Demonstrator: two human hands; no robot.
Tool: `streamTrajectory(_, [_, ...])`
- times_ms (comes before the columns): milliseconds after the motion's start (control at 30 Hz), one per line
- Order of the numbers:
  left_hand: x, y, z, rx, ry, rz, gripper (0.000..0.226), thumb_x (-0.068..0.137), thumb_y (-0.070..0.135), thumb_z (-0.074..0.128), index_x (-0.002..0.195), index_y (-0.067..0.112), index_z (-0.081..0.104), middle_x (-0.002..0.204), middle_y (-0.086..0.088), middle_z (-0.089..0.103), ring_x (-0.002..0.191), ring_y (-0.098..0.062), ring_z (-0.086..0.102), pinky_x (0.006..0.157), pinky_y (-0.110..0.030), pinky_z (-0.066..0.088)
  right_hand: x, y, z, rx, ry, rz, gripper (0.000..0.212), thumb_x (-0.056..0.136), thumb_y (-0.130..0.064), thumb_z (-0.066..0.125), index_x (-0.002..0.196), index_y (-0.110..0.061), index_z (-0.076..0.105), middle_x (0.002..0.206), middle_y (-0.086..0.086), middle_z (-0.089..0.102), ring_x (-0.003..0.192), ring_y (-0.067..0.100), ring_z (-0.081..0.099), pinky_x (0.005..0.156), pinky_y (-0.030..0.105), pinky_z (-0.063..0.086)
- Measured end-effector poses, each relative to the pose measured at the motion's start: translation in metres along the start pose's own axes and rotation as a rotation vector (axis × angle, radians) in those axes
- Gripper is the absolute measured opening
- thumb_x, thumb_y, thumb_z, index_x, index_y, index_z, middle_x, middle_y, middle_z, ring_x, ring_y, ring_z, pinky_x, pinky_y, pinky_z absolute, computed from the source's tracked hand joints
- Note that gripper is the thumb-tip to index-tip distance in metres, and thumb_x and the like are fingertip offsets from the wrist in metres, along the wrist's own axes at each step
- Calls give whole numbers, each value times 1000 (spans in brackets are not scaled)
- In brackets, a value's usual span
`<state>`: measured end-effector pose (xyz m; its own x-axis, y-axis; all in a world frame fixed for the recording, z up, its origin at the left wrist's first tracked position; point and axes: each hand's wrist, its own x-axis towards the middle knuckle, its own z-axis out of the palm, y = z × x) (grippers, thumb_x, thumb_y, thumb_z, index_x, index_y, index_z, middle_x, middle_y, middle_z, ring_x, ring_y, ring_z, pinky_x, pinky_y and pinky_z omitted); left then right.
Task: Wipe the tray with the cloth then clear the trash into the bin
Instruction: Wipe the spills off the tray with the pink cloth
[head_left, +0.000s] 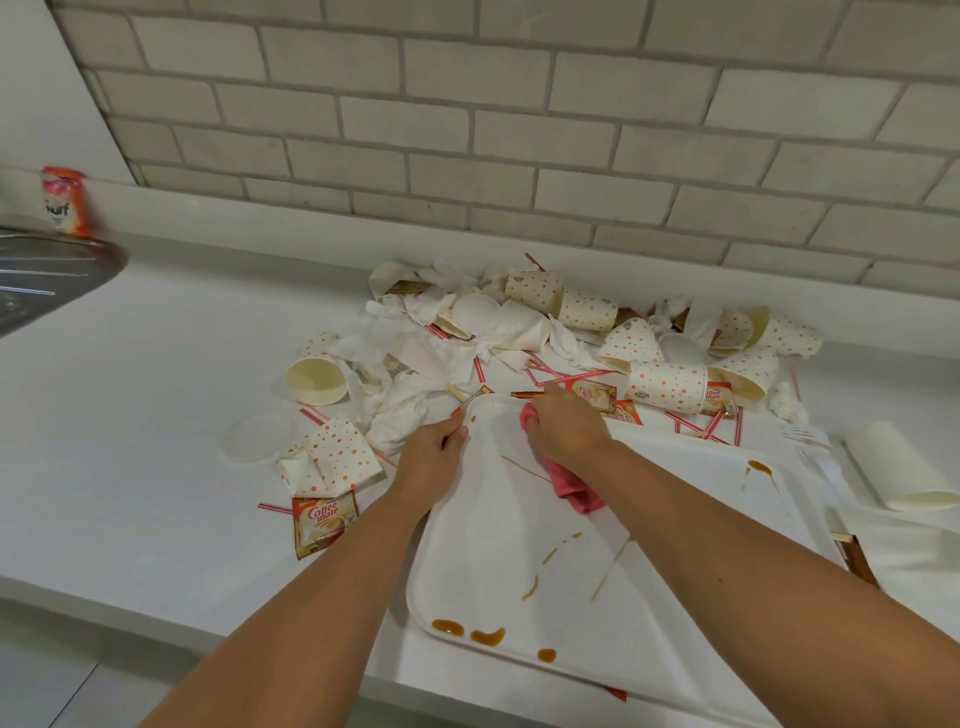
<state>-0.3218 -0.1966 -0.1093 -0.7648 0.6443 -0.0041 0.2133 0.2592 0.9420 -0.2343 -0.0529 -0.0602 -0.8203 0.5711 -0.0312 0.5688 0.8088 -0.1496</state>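
Right now I am watching the white tray (675, 597) lying at the near edge of the desk (156, 441), brown spills (448, 627) dotting it. The right hand (563, 431) is bunching the pink cloth (571, 483) and pressing it on the tray's far corner. The left hand (431, 457) is gripping the far left rim, thumb curled over it. Beyond the tray, spotted paper cups (667, 385), crumpled napkins (400, 410), sachets (322, 522) and striped stirrers (696, 426) are littering the desk.
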Motion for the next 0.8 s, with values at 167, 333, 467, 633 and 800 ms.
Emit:
streamTrajectory(167, [-2, 2, 1, 16, 28, 29, 36, 98, 11, 44, 133, 2, 49, 127, -4, 58, 116, -10, 50, 93, -15, 33, 17, -23, 2, 101, -67, -80, 33, 96, -26, 42, 116, -5, 58, 98, 4, 43, 102, 29, 55, 74, 32, 37])
streamTrajectory(333, [-3, 3, 1, 81, 32, 77, 35, 98, 9, 42, 132, 5, 52, 123, -6, 62, 107, -7, 52, 90, -15, 35, 14, -29, -3, 112, -173, -273, 26, 94, -23, 47, 112, -15, 63, 86, -3, 35, 86, 20, 47, 64, 29, 33])
streamTrajectory(467, [-1, 1, 1, 137, 43, 81, 36, 98, 9, 42, 133, 6, 52, 132, -8, 57, 123, -18, 52, 98, -18, 36, -4, -14, -21, 97, -280, -453, 32, 95, -20, 49, 125, -23, 62, 112, 4, 47, 103, 17, 48, 79, 27, 36])
streamTrajectory(633, [-1, -1, 1, 107, 32, 46, 37, 99, 13, 42, 135, 8, 48, 137, -5, 53, 127, -17, 48, 98, -16, 32, 2, 11, -24, 14, -222, -281, 30, 93, -19, 48, 119, -20, 64, 121, 5, 51, 113, 26, 52, 82, 32, 41])
streamTrajectory(800, [-3, 1, 1, 120, 36, 56, 38, 99, 12, 40, 136, 9, 48, 118, -2, 62, 103, -9, 51, 80, -9, 36, 12, -12, -1, 1, -166, -156, 23, 90, -20, 49, 110, -12, 58, 100, 2, 47, 102, 27, 57, 71, 34, 39])
